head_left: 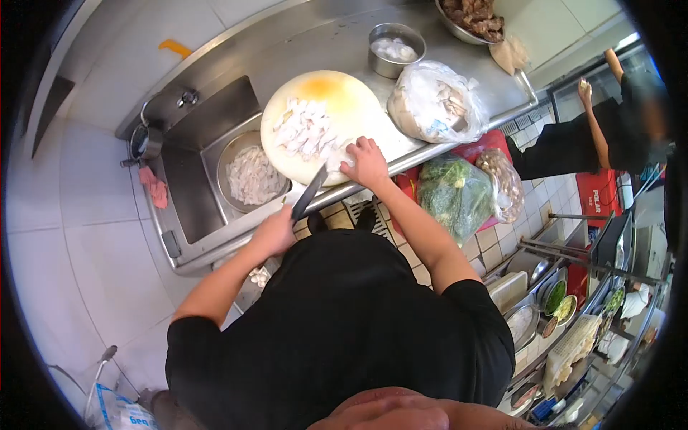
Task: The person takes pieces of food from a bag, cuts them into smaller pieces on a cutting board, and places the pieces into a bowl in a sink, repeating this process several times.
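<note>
My left hand (274,231) is closed around the handle of a dark knife (311,192), whose blade tip reaches the near edge of a round white cutting board (351,89). My right hand (367,163) presses with bent fingers on a whitish piece of food (338,159) at the board's near right side, just beside the blade. Cut white pieces (304,130) lie in a pile at the board's middle left. Left of the board, a metal bowl (224,172) in the sink holds pale, shiny pieces (252,176).
Right of the board stand a metal pot (388,68) and a plastic bag of pale food (433,104). Bags of greens (455,193) and brownish food (499,183) sit below the counter edge. Another person (573,140) is at the right, near shelves with food trays (519,322).
</note>
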### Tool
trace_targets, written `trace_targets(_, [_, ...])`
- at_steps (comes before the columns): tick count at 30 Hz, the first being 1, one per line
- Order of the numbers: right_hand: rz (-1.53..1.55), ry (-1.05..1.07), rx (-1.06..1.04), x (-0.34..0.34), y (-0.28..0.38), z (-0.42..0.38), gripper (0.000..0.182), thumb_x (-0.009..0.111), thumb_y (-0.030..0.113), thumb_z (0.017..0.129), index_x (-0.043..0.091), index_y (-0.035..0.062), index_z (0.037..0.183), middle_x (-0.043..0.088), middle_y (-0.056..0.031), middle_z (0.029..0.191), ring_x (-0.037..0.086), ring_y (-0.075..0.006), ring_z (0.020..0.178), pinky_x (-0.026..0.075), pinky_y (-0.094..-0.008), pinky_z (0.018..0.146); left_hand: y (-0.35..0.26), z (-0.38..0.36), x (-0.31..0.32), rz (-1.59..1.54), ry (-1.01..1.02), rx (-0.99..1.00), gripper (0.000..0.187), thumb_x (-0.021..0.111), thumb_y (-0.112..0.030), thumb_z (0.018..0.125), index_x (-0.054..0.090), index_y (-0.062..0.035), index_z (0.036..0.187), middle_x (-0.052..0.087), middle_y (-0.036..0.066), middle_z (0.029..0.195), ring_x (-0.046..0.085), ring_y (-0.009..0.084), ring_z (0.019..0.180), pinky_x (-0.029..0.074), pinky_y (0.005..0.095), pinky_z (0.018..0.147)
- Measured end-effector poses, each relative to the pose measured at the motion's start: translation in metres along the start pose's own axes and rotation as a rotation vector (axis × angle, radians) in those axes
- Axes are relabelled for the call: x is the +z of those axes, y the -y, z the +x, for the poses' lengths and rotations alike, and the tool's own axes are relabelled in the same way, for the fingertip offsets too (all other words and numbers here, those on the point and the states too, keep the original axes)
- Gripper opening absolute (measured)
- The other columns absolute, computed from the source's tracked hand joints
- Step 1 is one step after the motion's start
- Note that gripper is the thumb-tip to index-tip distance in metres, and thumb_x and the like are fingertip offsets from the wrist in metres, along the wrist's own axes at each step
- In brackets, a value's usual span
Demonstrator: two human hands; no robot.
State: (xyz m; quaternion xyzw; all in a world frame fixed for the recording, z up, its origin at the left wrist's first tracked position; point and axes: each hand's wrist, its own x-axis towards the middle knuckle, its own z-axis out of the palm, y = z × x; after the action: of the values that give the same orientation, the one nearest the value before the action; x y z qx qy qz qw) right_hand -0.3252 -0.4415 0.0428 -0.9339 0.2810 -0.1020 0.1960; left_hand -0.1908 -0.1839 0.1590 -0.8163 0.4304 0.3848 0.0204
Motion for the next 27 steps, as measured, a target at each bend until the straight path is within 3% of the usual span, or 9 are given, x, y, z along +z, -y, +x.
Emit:
trace_targets(4, [0.125, -0.151, -0.083, 0.002, -0.013, -0.011, 0.034, 0.072, 0.032, 0.081, 0.071, 0.0082, 0.104, 0.06, -0.015, 0.114, 0.056, -0.0322, 0.111, 0.049, -0.0431, 0.095, 0.004, -0.006, -0.024, 0.044, -0.01, 0.038, 0.029, 0.05, -0.019, 0.1, 0.049, -0.0013, 0.123, 0.068, 0.031, 0.101, 0.066, 0.0485, 0.096, 0.05, 0.0585, 0.085])
trace_targets(7, [0.16, -0.202, -0.125, -0.004, -0.013, -0.014, 0.03, 0.072, 0.027, 0.081, 0.07, 0.0061, 0.103, 0.061, -0.0154, 0.113, 0.056, -0.0324, 0.111, 0.049, -0.0436, 0.096, -0.041, 0.018, -0.043, 0.015, -0.129, 0.047, 0.026, 0.048, -0.019, 0.1, 0.053, -0.0019, 0.119, 0.068, 0.03, 0.102, 0.066, 0.0477, 0.097, 0.051, 0.0571, 0.086])
trace_targets(14, [0.036, -0.123, -0.119, 0.004, -0.005, -0.004, 0.031, 0.069, 0.028, 0.081, 0.069, 0.0043, 0.101, 0.063, -0.0135, 0.11, 0.058, -0.032, 0.109, 0.049, -0.0441, 0.095, -0.084, 0.116, -0.036, 0.047, -0.253, 0.212, 0.033, 0.054, -0.007, 0.086, 0.054, -0.0028, 0.119, 0.07, 0.026, 0.097, 0.069, 0.0444, 0.095, 0.054, 0.0536, 0.081])
trace_targets(19, [0.053, -0.042, -0.073, 0.004, -0.003, -0.006, 0.032, 0.069, 0.03, 0.081, 0.068, 0.0042, 0.1, 0.063, -0.0127, 0.111, 0.058, -0.0321, 0.109, 0.049, -0.0434, 0.095, -0.047, 0.102, -0.01, 0.04, -0.217, 0.257, 0.036, 0.055, -0.008, 0.088, 0.05, -0.0037, 0.124, 0.07, 0.027, 0.094, 0.069, 0.0461, 0.09, 0.053, 0.0565, 0.077])
trace_targets(23, [0.13, -0.149, -0.129, 0.008, -0.019, -0.014, 0.03, 0.071, 0.026, 0.082, 0.069, 0.0051, 0.104, 0.063, -0.0133, 0.115, 0.057, -0.0328, 0.114, 0.048, -0.0429, 0.099, 0.018, 0.044, 0.019, 0.027, -0.141, 0.104, 0.026, 0.054, -0.018, 0.099, 0.048, -0.0046, 0.12, 0.066, 0.034, 0.087, 0.065, 0.0522, 0.085, 0.05, 0.0613, 0.076])
trace_targets(27, [0.242, -0.139, -0.229, -0.001, -0.026, -0.028, 0.03, 0.074, 0.019, 0.083, 0.068, 0.0054, 0.109, 0.063, -0.0146, 0.122, 0.056, -0.0347, 0.121, 0.047, -0.044, 0.104, 0.002, 0.067, 0.017, -0.079, -0.235, 0.114, 0.027, 0.053, -0.023, 0.1, 0.05, -0.0033, 0.118, 0.067, 0.033, 0.09, 0.065, 0.0522, 0.086, 0.05, 0.0611, 0.078])
